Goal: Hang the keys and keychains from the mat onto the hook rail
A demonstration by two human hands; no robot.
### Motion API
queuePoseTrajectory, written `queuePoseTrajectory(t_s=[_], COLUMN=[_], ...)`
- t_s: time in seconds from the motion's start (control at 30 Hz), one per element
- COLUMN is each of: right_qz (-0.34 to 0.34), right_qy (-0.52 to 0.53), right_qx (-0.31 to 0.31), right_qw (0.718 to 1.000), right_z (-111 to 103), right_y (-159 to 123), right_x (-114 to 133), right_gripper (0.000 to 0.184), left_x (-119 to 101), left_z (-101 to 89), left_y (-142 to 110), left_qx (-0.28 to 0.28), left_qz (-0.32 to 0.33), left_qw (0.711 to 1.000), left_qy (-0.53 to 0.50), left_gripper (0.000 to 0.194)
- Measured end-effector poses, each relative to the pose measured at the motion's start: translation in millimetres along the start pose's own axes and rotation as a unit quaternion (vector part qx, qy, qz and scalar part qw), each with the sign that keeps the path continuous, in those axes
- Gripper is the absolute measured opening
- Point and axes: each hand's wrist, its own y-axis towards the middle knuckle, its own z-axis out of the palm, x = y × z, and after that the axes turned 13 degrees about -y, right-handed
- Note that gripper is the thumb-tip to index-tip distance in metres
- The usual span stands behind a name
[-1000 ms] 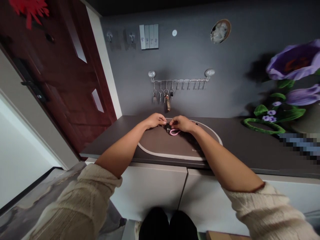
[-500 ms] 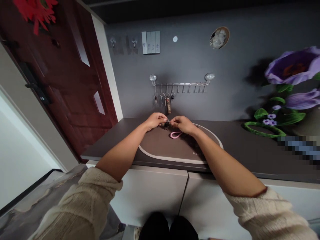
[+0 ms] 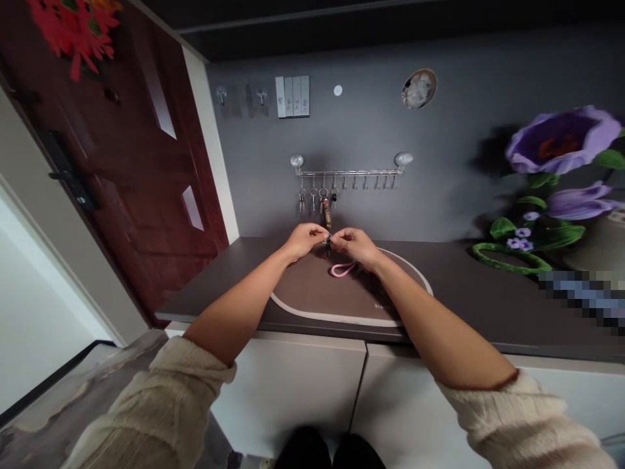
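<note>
Both hands meet just above a brown mat (image 3: 312, 293) with a pale border. My left hand (image 3: 306, 240) and my right hand (image 3: 357, 245) pinch a small bunch of keys (image 3: 328, 246) on a ring between them. The keys look dark and hang below the fingertips; their detail is too small to tell. Under my right hand, a pink strap loop (image 3: 342, 270) lies on the mat. What the strap is attached to is partly hidden by that hand.
On the grey wall, a clear hook rail (image 3: 349, 173) carries several key sets (image 3: 314, 198) at its left end. Purple fabric flowers (image 3: 564, 143) with a green wire-like base (image 3: 512, 264) stand at the right. A dark red door (image 3: 127, 143) is at the left.
The keys have been lifted a little off the mat, and now dangle between both hands. The pink strap stays on the mat. The camera view has tilted upward slightly.
</note>
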Motion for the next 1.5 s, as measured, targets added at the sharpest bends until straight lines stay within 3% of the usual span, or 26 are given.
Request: queuePoseTrajectory(t_s=[0.37, 0.5, 0.73, 0.93, 1.23, 1.5], right_qz=[-0.03, -0.024, -0.009, 0.028, 0.06, 0.096], right_qy=[-0.016, 0.006, 0.068, 0.133, 0.146, 0.103], right_qx=[-0.031, -0.04, -0.067, -0.102, -0.194, -0.249], right_qw=[0.999, 0.999, 0.995, 0.985, 0.968, 0.958], right_z=[1, 1, -3, -12, -37, -44], right_y=[0, 1, 1, 4, 45, 80], right_x=[1, -1, 1, 8, 27, 41], right_gripper=[0.019, 0.017, 0.019, 0.019, 0.003, 0.009], left_x=[-4, 0, 5, 6, 15, 18], left_z=[4.7, 5.1, 8.5, 15.9, 17.4, 18.2], left_y=[-2, 0, 0, -2, 0, -1], left_qx=[-0.003, -0.032, -0.089, -0.094, -0.072, -0.081], left_qz=[-0.012, -0.013, -0.017, -0.019, -0.014, -0.001], left_qw=[0.998, 0.996, 0.995, 0.995, 0.997, 0.996], left_qy=[-0.067, -0.088, -0.046, -0.018, 0.012, 0.041], left_gripper=[0.031, 0.033, 0.029, 0.026, 0.026, 0.025])
